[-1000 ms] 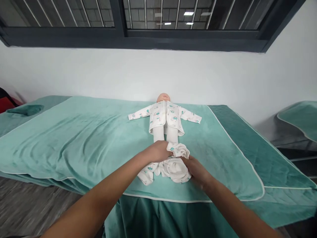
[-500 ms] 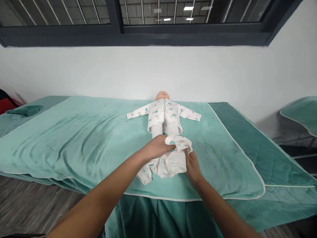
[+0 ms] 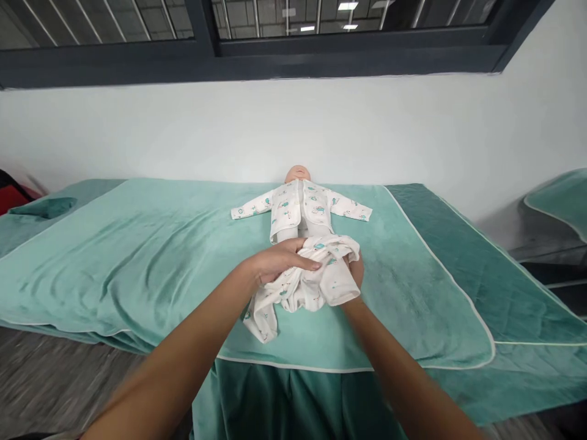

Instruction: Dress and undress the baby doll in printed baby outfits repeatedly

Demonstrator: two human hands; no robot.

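A baby doll (image 3: 298, 173) lies on its back, head toward the wall, wearing a white printed jacket (image 3: 287, 208) with its sleeves spread. Bunched over the doll's lower legs are white printed baby pants (image 3: 302, 287). From the left, my left hand (image 3: 287, 260) grips the bunched cloth, thumb on top. My right hand (image 3: 356, 269) is at the right side of the pants, partly hidden behind a hanging leg piece; its fingers are mostly covered by cloth. The doll's feet are out of sight under the fabric.
A light green blanket (image 3: 183, 244) with pale edging covers the bed, over a darker green quilted cover (image 3: 481, 269). Behind it stands a white wall (image 3: 229, 128) under a dark window frame (image 3: 358, 58). A red and black object (image 3: 11, 192) sits at far left.
The bunched pants have moved slightly up over the doll's legs, covering more of them. My right hand has slid behind the cloth, and my left thumb now lies across it.
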